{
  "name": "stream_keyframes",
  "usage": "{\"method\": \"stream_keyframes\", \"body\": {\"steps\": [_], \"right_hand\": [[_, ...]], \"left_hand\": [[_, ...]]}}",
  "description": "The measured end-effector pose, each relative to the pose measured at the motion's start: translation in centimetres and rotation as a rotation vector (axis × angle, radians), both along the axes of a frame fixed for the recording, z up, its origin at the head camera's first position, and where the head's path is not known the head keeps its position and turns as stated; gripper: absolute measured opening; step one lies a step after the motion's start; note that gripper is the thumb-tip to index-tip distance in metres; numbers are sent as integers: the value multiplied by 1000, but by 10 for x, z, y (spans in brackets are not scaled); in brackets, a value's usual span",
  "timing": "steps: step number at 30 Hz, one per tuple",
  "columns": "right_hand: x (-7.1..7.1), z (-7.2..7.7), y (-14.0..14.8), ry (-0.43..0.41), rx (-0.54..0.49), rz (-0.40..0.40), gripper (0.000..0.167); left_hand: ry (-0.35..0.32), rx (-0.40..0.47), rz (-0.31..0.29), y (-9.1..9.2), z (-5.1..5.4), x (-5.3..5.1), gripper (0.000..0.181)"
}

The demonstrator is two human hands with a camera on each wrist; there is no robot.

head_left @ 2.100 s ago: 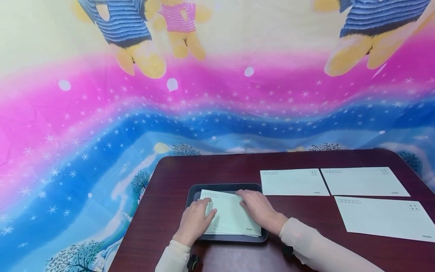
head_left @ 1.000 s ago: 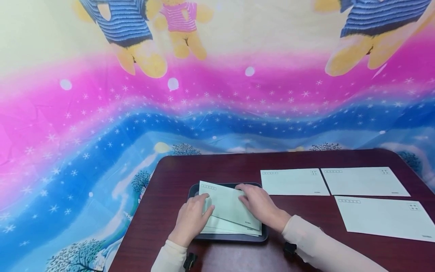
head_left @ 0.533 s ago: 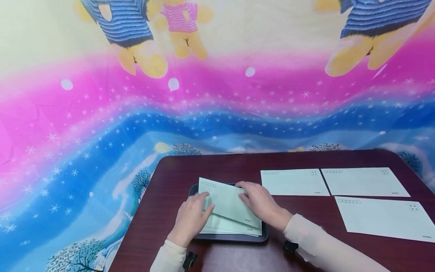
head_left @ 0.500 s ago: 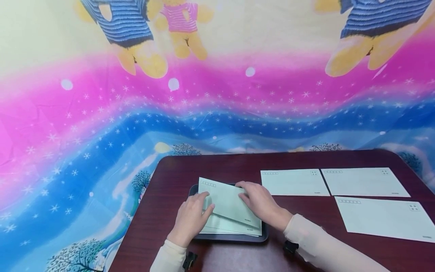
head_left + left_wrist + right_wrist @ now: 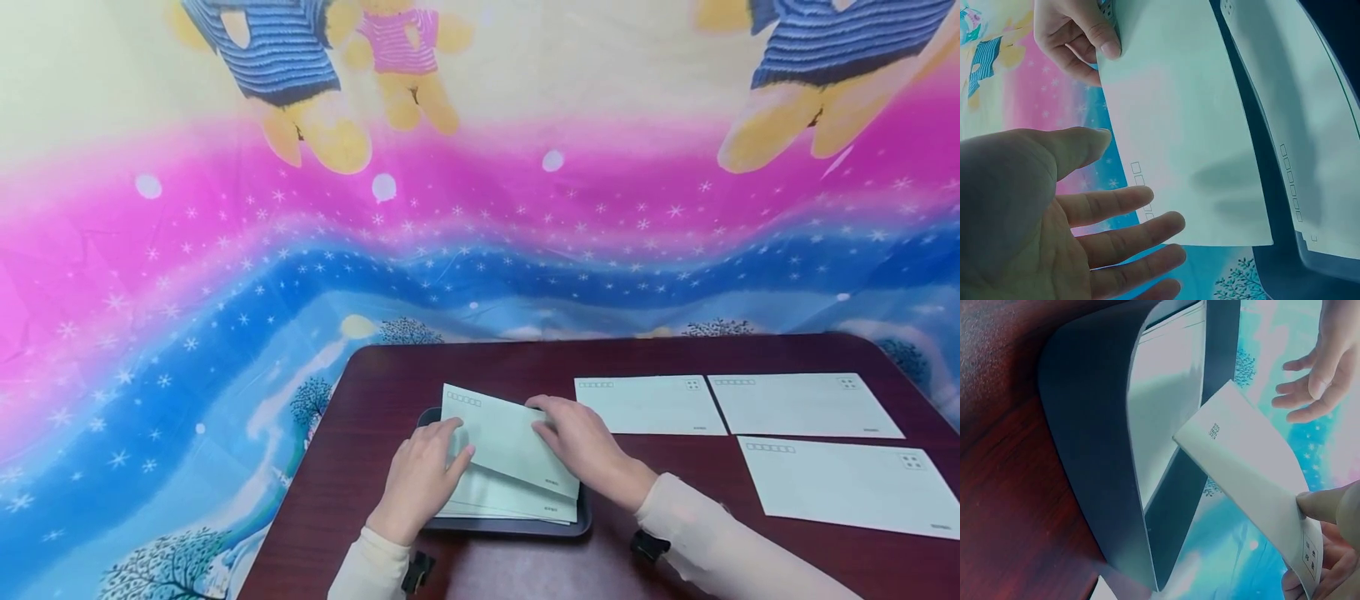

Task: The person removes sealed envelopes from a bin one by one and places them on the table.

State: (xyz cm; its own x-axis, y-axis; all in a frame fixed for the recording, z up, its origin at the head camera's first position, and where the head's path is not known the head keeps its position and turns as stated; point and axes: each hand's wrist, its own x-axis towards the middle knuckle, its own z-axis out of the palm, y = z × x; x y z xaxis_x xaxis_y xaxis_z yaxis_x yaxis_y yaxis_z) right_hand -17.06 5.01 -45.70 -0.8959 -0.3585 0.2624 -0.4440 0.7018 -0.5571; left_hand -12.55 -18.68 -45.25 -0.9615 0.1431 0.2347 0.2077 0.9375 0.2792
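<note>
Pale green paper fills the right hand [image 5: 585, 446]: its thumb lies on the printed face of a raised envelope [image 5: 510, 437] and its fingers sit behind, pinching the corner that carries the small square of four marks. The raised envelope hangs tilted above a dark tray [image 5: 510, 527], its row of little boxes at the upper left and a slight bend along its length (clearest from the right wrist). Whether its lowest corner touches anything below, I cannot tell.

The left hand [image 5: 420, 475] has its fingers spread and nearly straight, with the thumb apart; it is near the left edge of the raised envelope and grips nothing. Inside the tray lies a stack of envelopes [image 5: 510, 497], their edges slightly fanned; how many there are is hidden.

To the right of the tray, on the dark red-brown table [image 5: 337, 500], three single envelopes rest flat: a far left one [image 5: 641, 404], a far right one [image 5: 806, 404] just beside it, and a nearer one [image 5: 851, 483]. Behind the table hangs a pink and blue backdrop [image 5: 480, 192] printed with snowflakes and bears.
</note>
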Motion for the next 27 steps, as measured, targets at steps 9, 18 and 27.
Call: {"method": "stream_keyframes", "body": {"steps": [9,18,27], "right_hand": [[1,4,9,20,19,-12,31],[3,3,22,36,14,-33,31],[3,1,33,50,12,-39,32]], "left_hand": [[-3,-1,0,1,1,3,44],[-1,13,-7,4,2,4,42],[42,0,-42,10,-2,6,39]]}}
